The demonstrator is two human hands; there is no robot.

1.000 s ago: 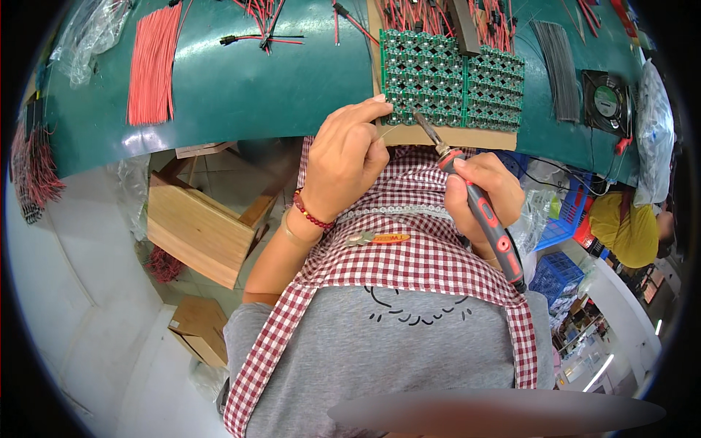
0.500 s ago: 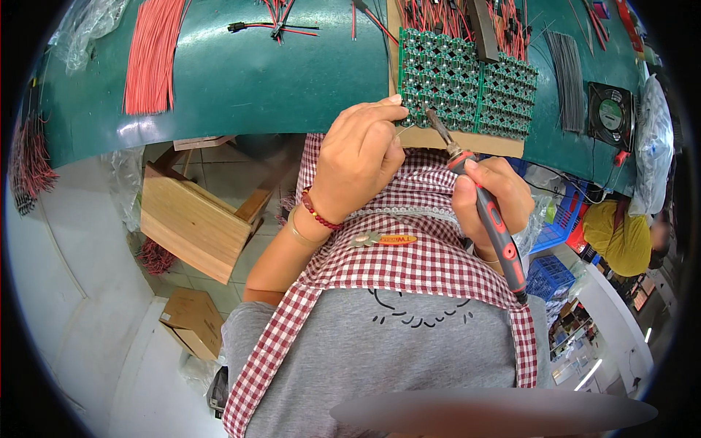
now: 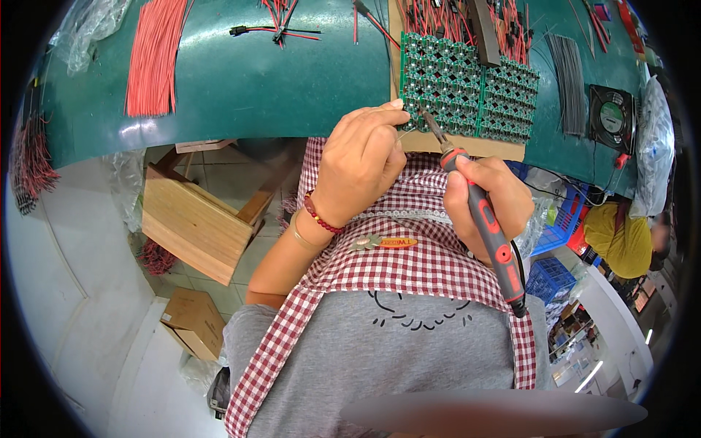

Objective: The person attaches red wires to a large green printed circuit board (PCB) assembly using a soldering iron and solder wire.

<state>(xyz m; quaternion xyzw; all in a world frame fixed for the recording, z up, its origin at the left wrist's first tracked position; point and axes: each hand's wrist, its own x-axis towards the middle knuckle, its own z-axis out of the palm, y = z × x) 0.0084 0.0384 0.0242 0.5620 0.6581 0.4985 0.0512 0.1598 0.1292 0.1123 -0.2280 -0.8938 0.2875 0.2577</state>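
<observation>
A green panel of small circuit boards (image 3: 467,91), laid on a brown cardboard sheet (image 3: 467,144), is seen at the near edge of the green-topped workbench (image 3: 241,80), and every other place is given here relative to this panel. At its near edge, the metal tip of a black-and-red pen-shaped soldering iron (image 3: 483,219) is set against the boards; the iron is clenched in the right hand (image 3: 485,208), just below the panel, with its cable end pointing back toward the body. To the lower left of the panel, the left hand (image 3: 361,164) is held with fingertips pinched together at the panel's edge, close to the iron's tip; a thin strand of wire appears to be gripped there, though what is pinched cannot be told with certainty. A red beaded bracelet (image 3: 321,217) is worn on that wrist. Far to the left of the panel a bundle of red wires (image 3: 152,55) is laid out, and to its right a small black fan (image 3: 612,109) is placed.
</observation>
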